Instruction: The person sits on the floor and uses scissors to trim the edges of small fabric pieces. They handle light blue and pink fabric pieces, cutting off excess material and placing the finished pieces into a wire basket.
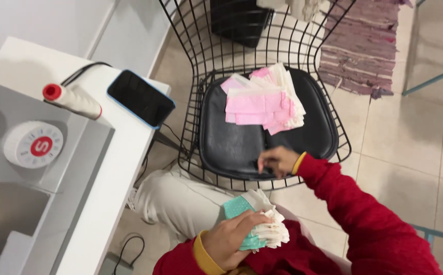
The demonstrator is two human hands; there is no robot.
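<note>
Clutching a teal-and-white fabric stack point(256, 224) in left hand point(231, 239), long axis toward chair; right hand point(277, 160) fingers curled, seemingly empty.

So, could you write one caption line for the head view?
Left hand holds teal fabric pieces; right hand touches black chair cushion near pink fabric stack.

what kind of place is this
Likely a home sewing corner: a sewing machine with a thread spool on a white table, and stacked pink fabric pieces on a wire chair over tiled floor.
</note>
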